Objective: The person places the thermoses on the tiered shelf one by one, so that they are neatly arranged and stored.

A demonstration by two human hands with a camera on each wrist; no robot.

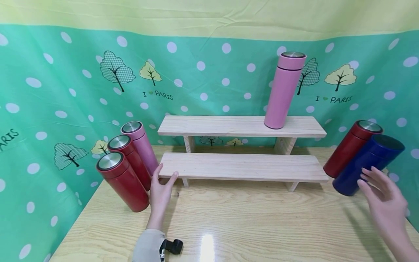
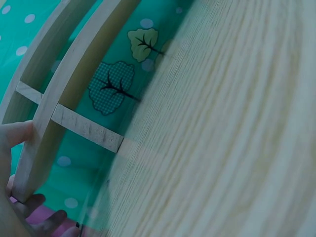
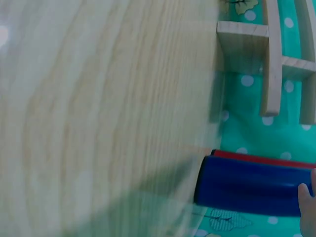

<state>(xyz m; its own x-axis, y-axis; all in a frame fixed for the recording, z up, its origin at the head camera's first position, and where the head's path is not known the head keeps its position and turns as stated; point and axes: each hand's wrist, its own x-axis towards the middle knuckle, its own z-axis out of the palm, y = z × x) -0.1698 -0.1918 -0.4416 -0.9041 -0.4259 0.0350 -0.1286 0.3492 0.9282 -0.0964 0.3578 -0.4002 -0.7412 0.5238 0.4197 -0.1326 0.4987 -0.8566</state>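
My left hand (image 1: 160,193) grips the left front corner of a two-tier wooden shelf (image 1: 242,167), thumb on the front edge and fingers round the end. The left wrist view shows the thumb and fingers on either side of that board end (image 2: 30,173). My right hand (image 1: 386,200) is beside a dark blue thermos bottle (image 1: 363,167), fingers loosely bent, fingertips overlapping its side in the head view. In the right wrist view, fingers (image 3: 305,202) show by the blue bottle (image 3: 252,185). A red thermos bottle (image 1: 348,151) stands just behind the blue one.
A pink thermos bottle (image 1: 284,91) stands on the upper tier's right part. Left of the shelf, two red bottles (image 1: 126,183) and another pink bottle (image 1: 145,149) stand in a row on the wooden table (image 1: 248,222). A green patterned cloth (image 1: 196,80) hangs behind and at the sides.
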